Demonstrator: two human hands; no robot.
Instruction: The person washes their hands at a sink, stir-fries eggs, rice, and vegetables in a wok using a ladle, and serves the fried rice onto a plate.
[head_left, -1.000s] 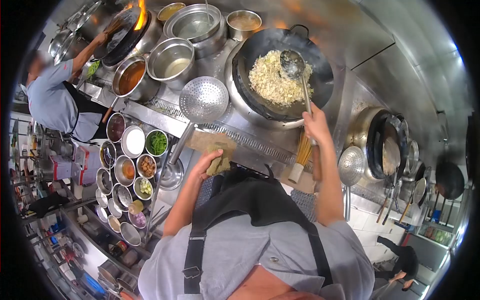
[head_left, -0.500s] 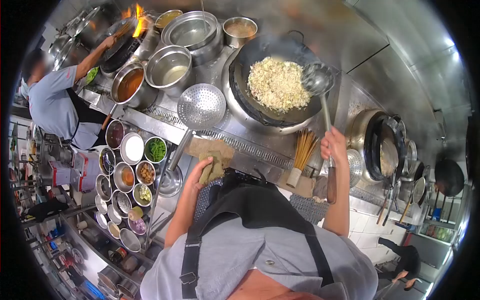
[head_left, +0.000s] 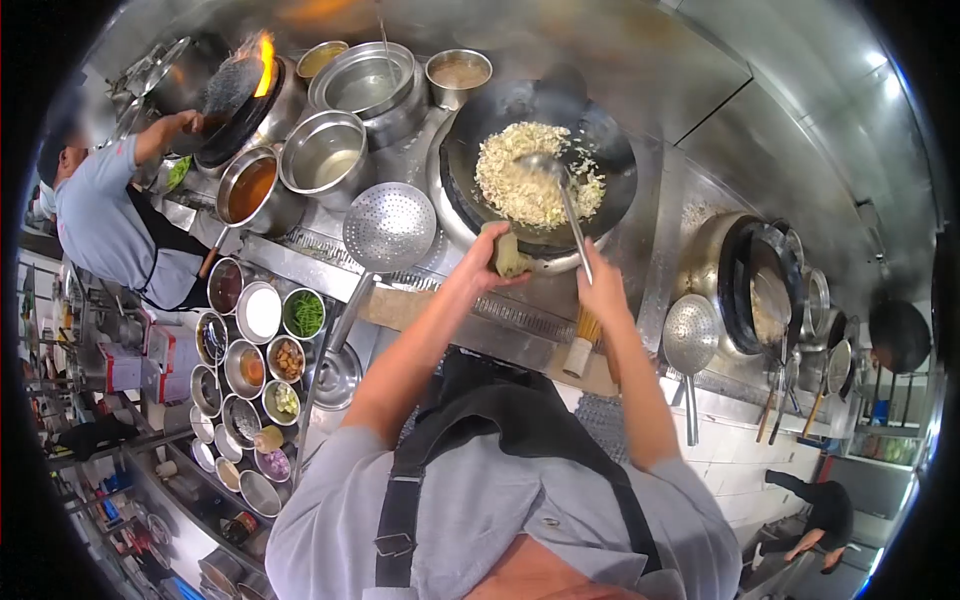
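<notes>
Your left hand [head_left: 490,262] is closed around a folded cloth [head_left: 510,257], and it is at the near rim of the wok [head_left: 617,165]; how hard the cloth presses on this rim, I cannot tell. Your right hand [head_left: 603,290] is closed around the handle of the ladle [head_left: 574,212], to the right of your left hand. The ladle reaches forward from your right hand, over the rim, and its head is in the rice [head_left: 512,190]. The rice lies in the wok, ahead of both your hands, mostly in one heap, with some loose grains at the right side. Just nearer to your body than your right hand, a brush [head_left: 578,357] lies on the table [head_left: 648,200]. To the left of your left hand there is a big skimmer [head_left: 390,228], and beyond it two pots of liquid, the near pot [head_left: 325,150] and the far pot [head_left: 362,82]. Farther left, and closer to you, stand many small bowls, one with cut greens [head_left: 305,313]. To the right of your right hand are a smaller skimmer [head_left: 690,335] and, past it, a second wok [head_left: 768,300]. Well apart at the far left, a co-worker [head_left: 110,215] works beside a flame [head_left: 265,65].
</notes>
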